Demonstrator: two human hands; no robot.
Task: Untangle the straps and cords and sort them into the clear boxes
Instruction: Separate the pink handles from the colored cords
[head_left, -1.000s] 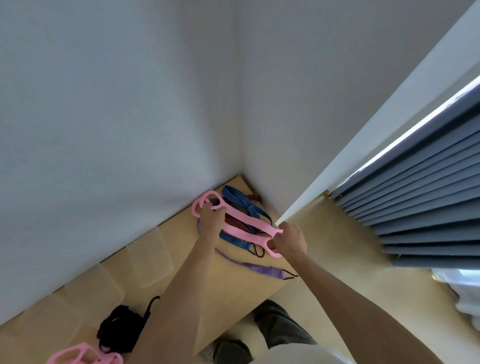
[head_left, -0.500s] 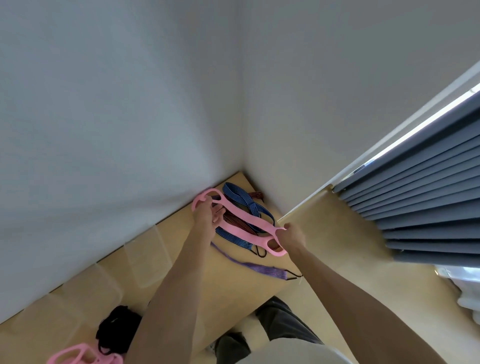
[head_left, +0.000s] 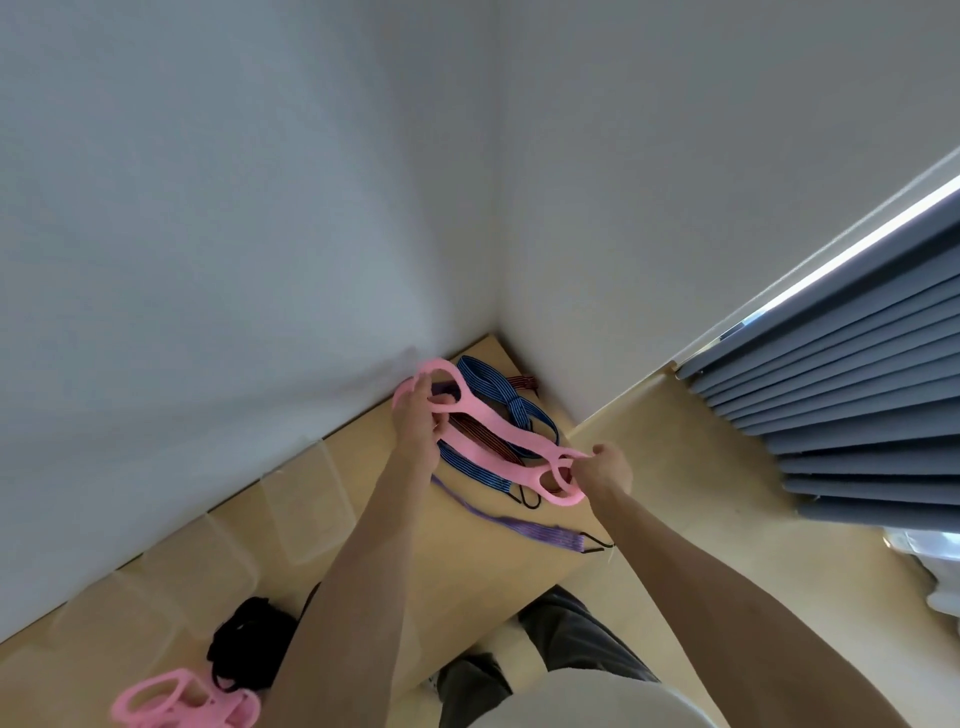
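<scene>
I am holding the pink strap (head_left: 493, 434) stretched above the table (head_left: 374, 457): my left hand (head_left: 418, 423) is gripping its 10 o'clock end, my right hand (head_left: 605, 470) is pinching the 4 o'clock end.

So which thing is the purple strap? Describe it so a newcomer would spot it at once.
Start at the table corner where the two walls meet and come toward the person, past the pink band held between both hands. The purple strap lies flat near the table's front edge, the only purple one lying loose, with a black hook at its right end.
</scene>
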